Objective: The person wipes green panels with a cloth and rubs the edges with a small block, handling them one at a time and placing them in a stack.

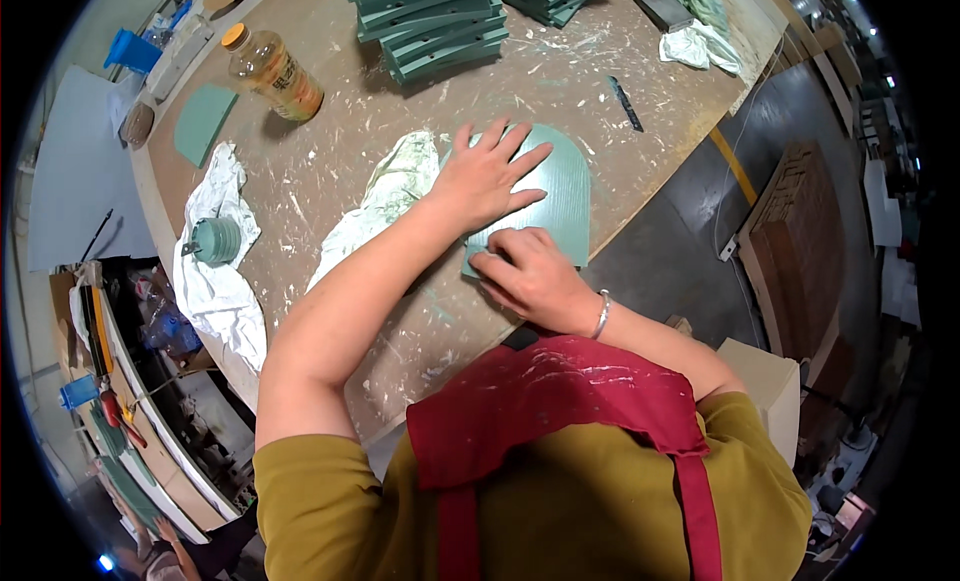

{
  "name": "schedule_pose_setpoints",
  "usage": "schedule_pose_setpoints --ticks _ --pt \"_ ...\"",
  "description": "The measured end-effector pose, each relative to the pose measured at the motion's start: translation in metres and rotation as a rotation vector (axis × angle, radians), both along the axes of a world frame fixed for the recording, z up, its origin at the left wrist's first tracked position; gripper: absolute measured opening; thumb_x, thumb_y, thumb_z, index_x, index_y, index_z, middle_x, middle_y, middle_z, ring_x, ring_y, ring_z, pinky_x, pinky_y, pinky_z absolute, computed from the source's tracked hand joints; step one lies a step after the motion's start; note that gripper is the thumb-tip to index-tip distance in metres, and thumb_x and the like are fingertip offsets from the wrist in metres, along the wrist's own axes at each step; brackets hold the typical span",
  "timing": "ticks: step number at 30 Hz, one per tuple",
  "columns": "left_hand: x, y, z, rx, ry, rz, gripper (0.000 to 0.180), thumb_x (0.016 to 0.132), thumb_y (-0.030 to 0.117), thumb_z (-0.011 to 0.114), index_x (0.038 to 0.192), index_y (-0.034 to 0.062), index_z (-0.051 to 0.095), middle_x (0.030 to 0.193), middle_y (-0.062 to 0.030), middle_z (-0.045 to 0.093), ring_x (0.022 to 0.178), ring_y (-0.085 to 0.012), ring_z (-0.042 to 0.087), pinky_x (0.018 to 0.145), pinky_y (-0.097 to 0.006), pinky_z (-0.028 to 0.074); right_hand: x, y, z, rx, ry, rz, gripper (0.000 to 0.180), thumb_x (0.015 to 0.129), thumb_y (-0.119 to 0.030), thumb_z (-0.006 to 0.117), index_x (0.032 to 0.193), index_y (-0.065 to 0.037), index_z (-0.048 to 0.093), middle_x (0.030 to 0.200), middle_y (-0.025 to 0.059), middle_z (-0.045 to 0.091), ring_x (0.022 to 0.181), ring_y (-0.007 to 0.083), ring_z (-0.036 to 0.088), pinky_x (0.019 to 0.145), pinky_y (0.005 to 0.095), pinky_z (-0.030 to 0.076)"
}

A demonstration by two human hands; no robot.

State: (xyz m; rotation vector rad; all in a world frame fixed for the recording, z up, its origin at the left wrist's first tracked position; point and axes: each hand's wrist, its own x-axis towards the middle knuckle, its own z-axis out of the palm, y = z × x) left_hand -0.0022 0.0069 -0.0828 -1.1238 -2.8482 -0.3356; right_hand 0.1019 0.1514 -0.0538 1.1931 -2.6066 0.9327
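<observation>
A green panel with a rounded far end [568, 186] lies flat near the table's front edge. My left hand [484, 179] rests on it, fingers spread wide and palm down. At the panel's near left corner my right hand [535, 279] is closed, its fingers curled and pressed to the surface. Whatever those fingers hold, if anything, is hidden beneath them. Just left of the panel, a white cloth stained green [390, 186] lies crumpled, partly behind my left forearm.
Stacked green boards [430, 26] stand at the back. A bottle with an orange cap [280, 79] is at the far left, near a green piece [203, 123]. A green container [215, 240] sits on a white cloth [222, 296]. A dark pen-like tool [626, 103] lies far right.
</observation>
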Motion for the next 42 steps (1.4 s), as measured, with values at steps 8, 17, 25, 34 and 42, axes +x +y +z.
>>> schedule_pose_setpoints --ticks 8,17,25,34,42 --pt "0.0 -0.002 -0.01 0.003 0.062 0.042 0.059 0.093 0.054 0.049 0.144 0.023 0.044 0.148 -0.0114 0.04 0.141 -0.0326 0.029 0.112 -0.059 0.021 0.005 0.019 0.006 0.09 0.005 -0.02 0.021 0.079 -0.01 0.063 0.099 -0.004 0.06 0.091 0.0106 0.051 0.085 0.028 0.056 0.074 0.0371 0.045" --pt "0.0 0.001 -0.011 0.013 0.063 0.031 0.059 0.094 0.052 0.049 0.145 0.0233 0.043 0.149 -0.0126 0.039 0.142 -0.0332 0.029 0.113 -0.058 0.019 0.009 0.019 0.008 0.134 -0.077 -0.024 0.028 0.078 -0.008 0.069 0.104 -0.003 0.061 0.095 0.0132 0.053 0.085 0.0309 0.057 0.073 0.0392 0.047" --pt "0.001 0.004 -0.003 -0.009 0.033 0.04 0.058 0.095 0.051 0.048 0.145 0.0233 0.043 0.15 -0.0116 0.038 0.142 -0.0326 0.029 0.113 -0.059 0.02 0.025 0.107 0.027 0.214 -0.057 -0.199 0.026 0.078 -0.006 0.07 0.103 -0.004 0.061 0.094 0.0129 0.052 0.082 0.0305 0.055 0.072 0.0386 0.047" --pt "0.032 -0.045 0.048 0.002 -0.184 0.43 0.061 0.091 0.048 0.058 0.144 0.0216 0.043 0.153 -0.0167 0.033 0.14 -0.0419 0.03 0.111 -0.058 0.027 -0.003 0.123 0.057 -0.058 -0.39 -0.449 0.023 0.088 -0.012 0.067 0.109 -0.003 0.066 0.094 0.008 0.058 0.083 0.0214 0.06 0.073 0.0294 0.048" --pt "0.148 -0.133 0.004 0.142 -0.14 0.566 0.055 0.077 0.023 0.073 0.129 0.0134 0.059 0.138 -0.0156 0.05 0.126 -0.0366 0.046 0.105 -0.049 0.037 -0.063 0.066 -0.011 -1.082 -1.198 -0.352 0.029 0.094 -0.018 0.063 0.117 0.0 0.061 0.102 0.0045 0.064 0.089 0.0106 0.059 0.079 0.0266 0.05"
